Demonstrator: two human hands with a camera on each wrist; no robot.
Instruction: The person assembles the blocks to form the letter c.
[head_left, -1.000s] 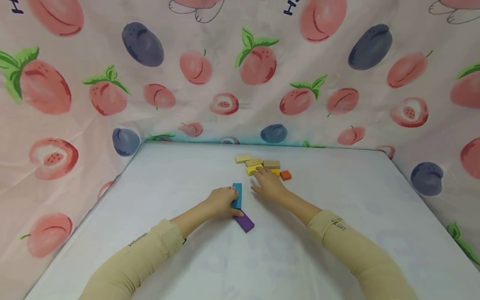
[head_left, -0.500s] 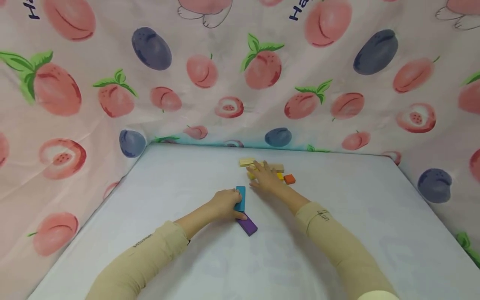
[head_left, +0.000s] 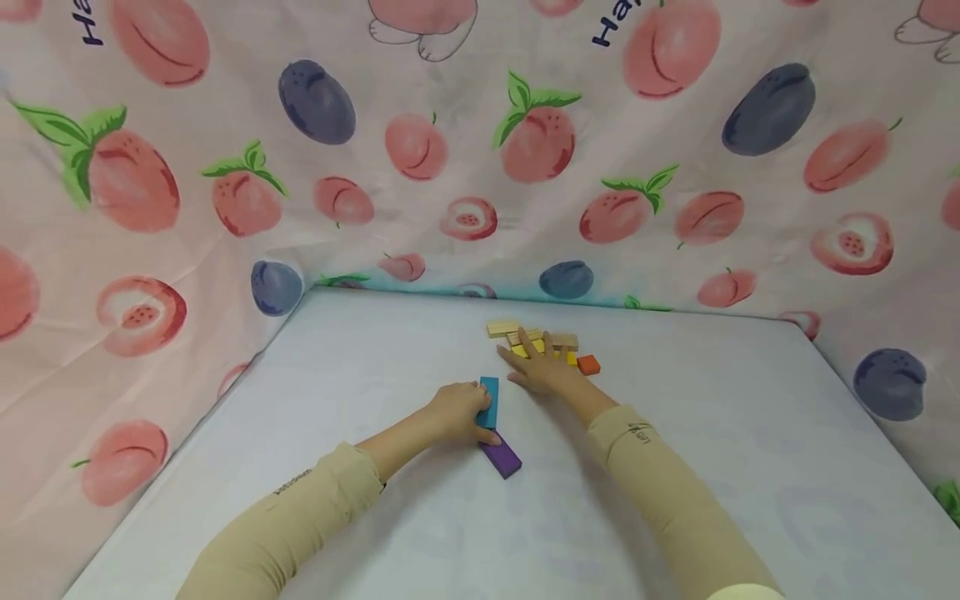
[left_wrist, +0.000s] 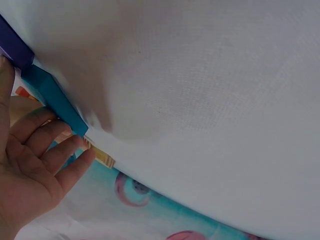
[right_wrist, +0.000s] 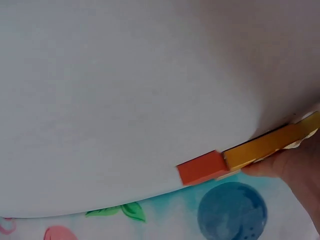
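My left hand [head_left: 457,410] grips a blue wooden block [head_left: 492,414], its fingers bent over one side. The thumb lies at the block's near end, on a purple block [head_left: 505,461]. The two blocks meet end to end at an angle. In the left wrist view the fingers sit along the blue block's edge [left_wrist: 55,97]. Farther back, my right hand [head_left: 547,372] spreads its fingers over a cluster with a yellow block [head_left: 519,352] and a striped wooden block [head_left: 516,338], partly covering them. A second yellow block [right_wrist: 265,145] lies beside that hand in the right wrist view.
An orange-red block [head_left: 588,364] borders the cluster on the right. A pale wooden block [head_left: 502,329] and a light brown one [head_left: 566,342] lie behind the right hand. The white table [head_left: 360,350] ends at a fruit-print cloth [head_left: 465,267] hanging behind and at the sides.
My right hand has moved forward and spread its fingers farther over the yellow and wooden blocks. The left hand keeps its place at the blue and purple blocks. The head view has shifted slightly.
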